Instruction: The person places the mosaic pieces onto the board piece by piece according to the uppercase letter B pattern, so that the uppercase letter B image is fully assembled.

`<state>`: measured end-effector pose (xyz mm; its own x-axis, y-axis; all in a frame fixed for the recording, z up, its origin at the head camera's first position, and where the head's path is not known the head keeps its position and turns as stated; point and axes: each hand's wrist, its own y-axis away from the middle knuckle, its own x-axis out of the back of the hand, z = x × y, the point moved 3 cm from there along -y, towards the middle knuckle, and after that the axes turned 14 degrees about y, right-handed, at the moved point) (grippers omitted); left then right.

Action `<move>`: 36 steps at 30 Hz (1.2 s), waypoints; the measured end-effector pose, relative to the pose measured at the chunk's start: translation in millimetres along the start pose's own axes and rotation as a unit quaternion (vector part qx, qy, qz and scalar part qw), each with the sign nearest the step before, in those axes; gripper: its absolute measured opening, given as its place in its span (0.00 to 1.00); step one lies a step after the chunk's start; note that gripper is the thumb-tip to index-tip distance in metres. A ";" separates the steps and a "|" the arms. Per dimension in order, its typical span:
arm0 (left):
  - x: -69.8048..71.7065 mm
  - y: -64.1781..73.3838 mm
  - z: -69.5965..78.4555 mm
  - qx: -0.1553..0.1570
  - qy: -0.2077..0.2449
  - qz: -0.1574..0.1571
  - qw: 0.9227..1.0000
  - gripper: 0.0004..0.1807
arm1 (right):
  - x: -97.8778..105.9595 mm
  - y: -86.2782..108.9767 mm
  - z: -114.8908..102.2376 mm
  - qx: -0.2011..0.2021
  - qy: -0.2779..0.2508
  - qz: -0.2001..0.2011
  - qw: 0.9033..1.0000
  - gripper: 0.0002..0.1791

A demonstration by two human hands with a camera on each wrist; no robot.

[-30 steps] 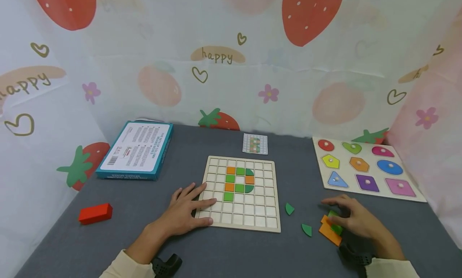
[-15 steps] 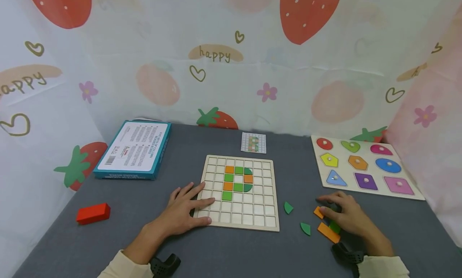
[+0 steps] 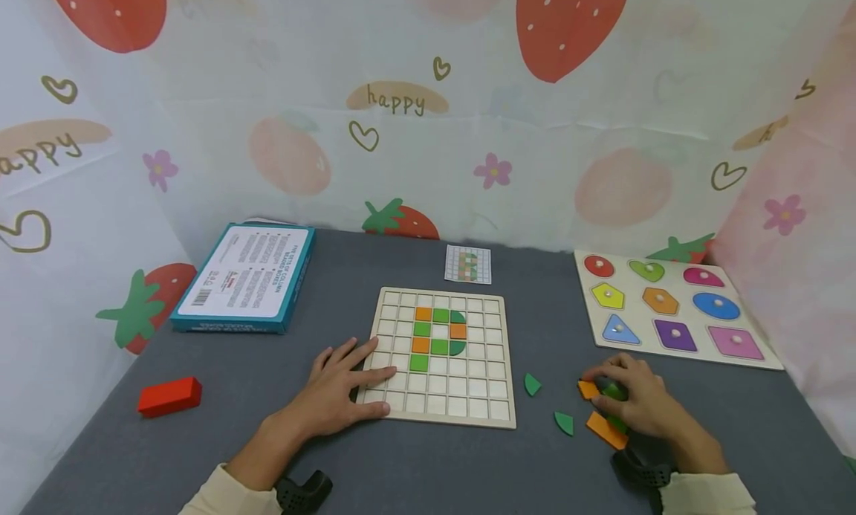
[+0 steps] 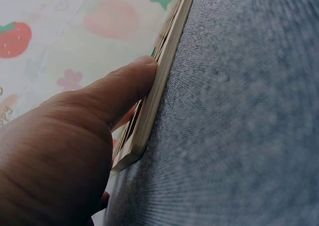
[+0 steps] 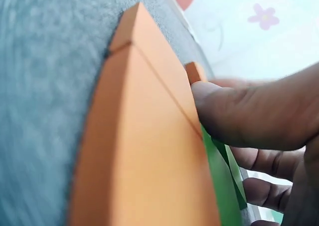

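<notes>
Nearest: L hand [image 3: 348, 392] is spread flat over the left side of the grid board [image 3: 477, 389], mid-tabletop [image 3: 441, 470], thumb on its rim. A hard push there could slide the board or jolt its seated squares [image 3: 419, 363]. Out toward the tabletop's right edge, R hand [image 3: 635, 400] is curled, thumb & index seemingly pinching the small orange tile [image 3: 588, 390], tho the close-up is blurry & fingers hide part of it. Main risk: orange pieces [image 3: 607, 430] & green tiles [image 3: 614, 391] sit close by under the thumb, so lifting might drag or scatter them. Grip looks tip-only, so a slip w/ tile dropping is poss. Two green quarter-rounds [image 3: 564, 423] lie betw. hand & board; a low sweep could knock them. Further back, the peg puzzle [image 3: 633, 307] fills the far right corner; knuckles might bump its near edge if R hand reaches up. Pattern card [image 3: 467, 264], by the far edge, is prob. safe.
</notes>
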<state>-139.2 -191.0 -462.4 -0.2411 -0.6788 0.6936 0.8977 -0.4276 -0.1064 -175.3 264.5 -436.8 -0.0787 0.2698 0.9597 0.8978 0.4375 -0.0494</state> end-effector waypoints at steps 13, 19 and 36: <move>-1.0 -2.5 0.5 -0.001 0.002 0.000 1.000 0.34 | 25.0 0.4 -16.9 0.024 0.001 0.110 0.994 0.16; -1.1 -2.8 0.8 -0.003 0.005 -0.003 1.000 0.34 | 38.5 0.6 -36.4 0.033 0.014 0.132 0.991 0.16; -0.6 0.5 -0.8 -0.011 0.003 0.000 1.000 0.33 | 60.7 -21.6 -85.9 0.084 -0.031 0.167 0.982 0.16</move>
<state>-138.9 -191.3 -463.5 -0.2435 -0.6826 0.6890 0.8896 -0.4403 -0.1218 -162.2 197.8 -353.7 0.1773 0.4713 0.8640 0.7937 0.4506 -0.4087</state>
